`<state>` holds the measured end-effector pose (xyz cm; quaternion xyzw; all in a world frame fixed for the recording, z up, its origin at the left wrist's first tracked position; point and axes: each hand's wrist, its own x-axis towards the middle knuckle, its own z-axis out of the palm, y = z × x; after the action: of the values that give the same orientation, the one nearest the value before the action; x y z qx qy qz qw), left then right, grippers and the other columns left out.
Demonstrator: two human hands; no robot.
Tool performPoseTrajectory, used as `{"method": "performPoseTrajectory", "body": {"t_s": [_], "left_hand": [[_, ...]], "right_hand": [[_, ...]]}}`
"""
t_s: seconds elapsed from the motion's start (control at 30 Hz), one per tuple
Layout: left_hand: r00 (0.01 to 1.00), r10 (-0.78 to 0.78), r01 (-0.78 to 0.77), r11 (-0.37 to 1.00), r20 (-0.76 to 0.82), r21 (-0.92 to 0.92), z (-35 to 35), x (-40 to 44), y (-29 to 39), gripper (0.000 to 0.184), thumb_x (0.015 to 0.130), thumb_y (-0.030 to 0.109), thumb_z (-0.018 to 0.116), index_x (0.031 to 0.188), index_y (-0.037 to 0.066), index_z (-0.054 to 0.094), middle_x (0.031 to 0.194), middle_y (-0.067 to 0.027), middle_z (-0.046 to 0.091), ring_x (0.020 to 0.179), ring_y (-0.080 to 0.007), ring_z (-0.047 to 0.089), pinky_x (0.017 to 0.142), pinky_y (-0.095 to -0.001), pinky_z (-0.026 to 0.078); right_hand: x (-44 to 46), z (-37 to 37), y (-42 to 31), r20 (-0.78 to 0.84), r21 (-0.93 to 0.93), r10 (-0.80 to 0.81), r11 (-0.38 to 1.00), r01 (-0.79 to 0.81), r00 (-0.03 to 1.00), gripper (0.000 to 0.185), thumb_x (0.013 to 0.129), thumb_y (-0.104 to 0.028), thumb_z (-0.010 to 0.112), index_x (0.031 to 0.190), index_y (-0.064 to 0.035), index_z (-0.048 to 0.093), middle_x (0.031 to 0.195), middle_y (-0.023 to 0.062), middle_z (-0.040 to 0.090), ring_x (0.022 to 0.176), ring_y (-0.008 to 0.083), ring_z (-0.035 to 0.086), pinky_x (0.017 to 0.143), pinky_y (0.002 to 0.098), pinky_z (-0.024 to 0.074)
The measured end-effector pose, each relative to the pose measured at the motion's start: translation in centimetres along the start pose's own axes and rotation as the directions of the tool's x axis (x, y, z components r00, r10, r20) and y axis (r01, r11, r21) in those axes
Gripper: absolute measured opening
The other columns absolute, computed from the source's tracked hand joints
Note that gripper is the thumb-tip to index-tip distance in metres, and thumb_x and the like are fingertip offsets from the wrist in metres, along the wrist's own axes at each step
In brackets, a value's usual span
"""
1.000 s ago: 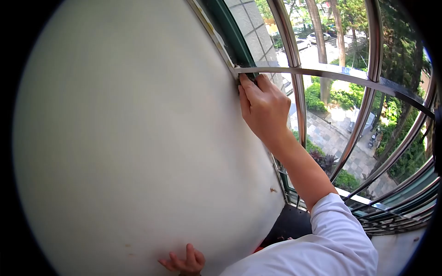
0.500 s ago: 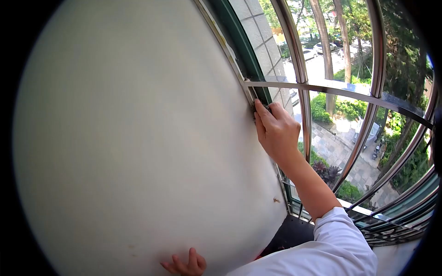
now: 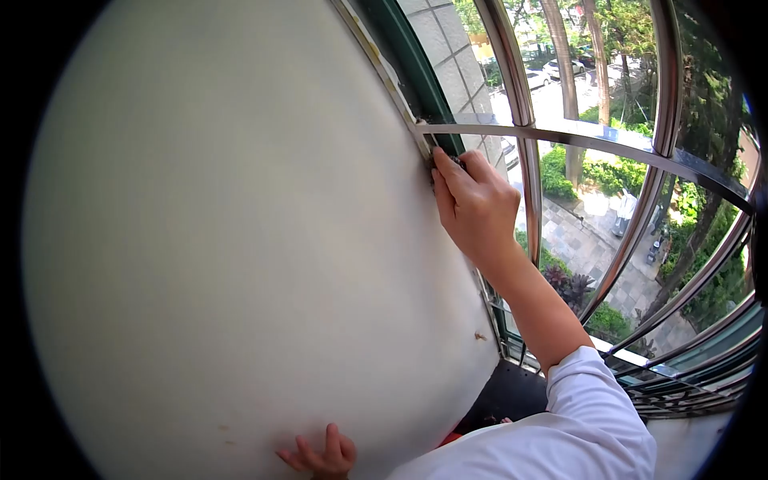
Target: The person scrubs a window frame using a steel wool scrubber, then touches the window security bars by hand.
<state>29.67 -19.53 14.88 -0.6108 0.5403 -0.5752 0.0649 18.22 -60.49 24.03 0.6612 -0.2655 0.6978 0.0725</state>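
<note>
My right hand (image 3: pixel 478 204) is closed around a dark grey, fuzzy scouring pad (image 3: pixel 458 163), probably steel wool. Most of the pad is hidden under the fingers. It presses against the narrow metal edge strip of the green window frame (image 3: pixel 436 100), just below the crossbar (image 3: pixel 472 129) of the window grille. Low in the view, my left hand (image 3: pixel 324 456) rests against the white wall (image 3: pixel 240 240), its fingers apart and nothing visible in it. The lower part of that hand is cut off by the image edge.
Curved metal bars (image 3: pixel 509 64) of the grille stand to the right of my arm. A dark surface (image 3: pixel 504 396) lies below, beside the wall's lower edge. Beyond the bars are trees, parked cars and a paved path (image 3: pixel 576 248) far down.
My right hand has slid slightly up the frame with the pad, closer to the crossbar. The view has shifted a little; my left hand stays at the wall.
</note>
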Motion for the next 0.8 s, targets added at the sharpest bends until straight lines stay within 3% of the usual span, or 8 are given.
{"method": "performPoseTrajectory", "body": {"t_s": [0.13, 0.27, 0.37, 0.47, 0.57, 0.67, 0.73, 0.8], "left_hand": [[1.000, 0.019, -0.019, 1.000, -0.019, -0.013, 0.0, 0.4, -0.2, 0.026, 0.090, 0.024, 0.062, 0.109, 0.012, 0.073, 0.143, -0.0294, 0.042, 0.139, -0.0474, 0.030, 0.111, -0.0678, 0.019], [1.000, 0.016, -0.016, 1.000, -0.024, -0.021, -0.2, 0.4, -0.2, 0.026, 0.089, 0.024, 0.063, 0.109, 0.012, 0.073, 0.143, -0.0299, 0.042, 0.139, -0.0474, 0.032, 0.111, -0.0681, 0.019], [0.998, 0.054, -0.054, 0.999, -0.032, 0.006, -0.2, 0.8, -0.2, 0.026, 0.089, 0.025, 0.063, 0.109, 0.012, 0.073, 0.142, -0.0299, 0.043, 0.138, -0.0470, 0.033, 0.111, -0.0675, 0.020], [0.999, 0.036, -0.036, 0.999, -0.032, -0.008, 0.2, 0.2, -0.2, 0.025, 0.089, 0.025, 0.063, 0.108, 0.012, 0.074, 0.141, -0.0298, 0.045, 0.137, -0.0467, 0.035, 0.111, -0.0672, 0.021], [0.999, 0.031, -0.032, 0.999, -0.034, -0.029, 0.1, -0.2, -0.1, 0.026, 0.089, 0.026, 0.064, 0.108, 0.012, 0.074, 0.139, -0.0305, 0.047, 0.136, -0.0471, 0.037, 0.110, -0.0687, 0.020], [0.997, -0.025, 0.022, 0.999, -0.073, -0.045, 0.3, -0.5, 0.4, 0.025, 0.090, 0.019, 0.063, 0.112, 0.010, 0.072, 0.137, -0.0263, 0.051, 0.135, -0.0418, 0.041, 0.112, -0.0605, 0.027], [0.990, -0.138, 0.136, 0.990, -0.037, -0.044, 1.3, -2.1, 0.7, 0.029, 0.091, 0.018, 0.053, 0.117, 0.009, 0.065, 0.150, -0.0286, 0.031, 0.142, -0.0481, 0.022, 0.111, -0.0685, 0.017], [0.989, -0.145, 0.143, 0.989, -0.031, -0.041, 1.7, -2.5, 0.9, 0.029, 0.092, 0.020, 0.054, 0.117, 0.013, 0.066, 0.150, -0.0275, 0.033, 0.142, -0.0494, 0.022, 0.112, -0.0684, 0.017]], "right_hand": [[1.3, 0.6, -0.5, -0.089, -0.028, -0.045, 0.999, 0.042, 0.995, 0.023, 0.080, -0.010, 0.070, 0.103, -0.0095, 0.072, 0.072, 0.0023, 0.050, 0.056, 0.0165, 0.057, 0.044, 0.0318, 0.0422], [-3.2, -0.6, 0.6, 0.067, -0.067, -0.026, 0.997, 0.031, 0.997, 0.024, 0.080, -0.010, 0.070, 0.104, -0.0092, 0.072, 0.072, 0.0021, 0.050, 0.058, 0.0158, 0.057, 0.044, 0.0302, 0.0419], [-1.3, -0.2, 0.5, 0.047, -0.054, -0.038, 0.998, 0.040, 0.998, 0.025, 0.080, -0.010, 0.070, 0.105, -0.0093, 0.072, 0.072, 0.0021, 0.050, 0.059, 0.0154, 0.057, 0.044, 0.0303, 0.0418], [1.1, 0.6, -0.3, -0.081, -0.043, -0.071, 0.997, 0.068, 0.994, 0.024, 0.081, -0.010, 0.070, 0.105, -0.0094, 0.072, 0.072, 0.0023, 0.050, 0.058, 0.0157, 0.057, 0.043, 0.0315, 0.0409], [-1.9, -0.9, -0.1, 0.048, -0.112, -0.031, 0.993, 0.036, 0.998, 0.024, 0.081, -0.009, 0.070, 0.105, -0.0081, 0.071, 0.074, 0.0034, 0.052, 0.059, 0.0171, 0.058, 0.044, 0.0316, 0.0422], [-7.8, -2.0, 1.5, 0.200, -0.084, 0.053, 0.996, -0.037, 0.978, 0.025, 0.082, -0.010, 0.070, 0.106, -0.0063, 0.071, 0.075, 0.0049, 0.054, 0.061, 0.0193, 0.060, 0.046, 0.0327, 0.0441], [-10.3, -2.5, 1.9, 0.273, -0.101, 0.099, 0.992, -0.074, 0.957, 0.025, 0.082, -0.010, 0.070, 0.106, -0.0048, 0.071, 0.075, 0.0059, 0.055, 0.061, 0.0212, 0.060, 0.048, 0.0339, 0.0457], [-10.5, -2.6, 1.9, 0.277, -0.101, 0.127, 0.990, -0.103, 0.952, 0.025, 0.082, -0.010, 0.070, 0.105, -0.0047, 0.071, 0.075, 0.0059, 0.055, 0.061, 0.0217, 0.060, 0.050, 0.0350, 0.0463]]}}
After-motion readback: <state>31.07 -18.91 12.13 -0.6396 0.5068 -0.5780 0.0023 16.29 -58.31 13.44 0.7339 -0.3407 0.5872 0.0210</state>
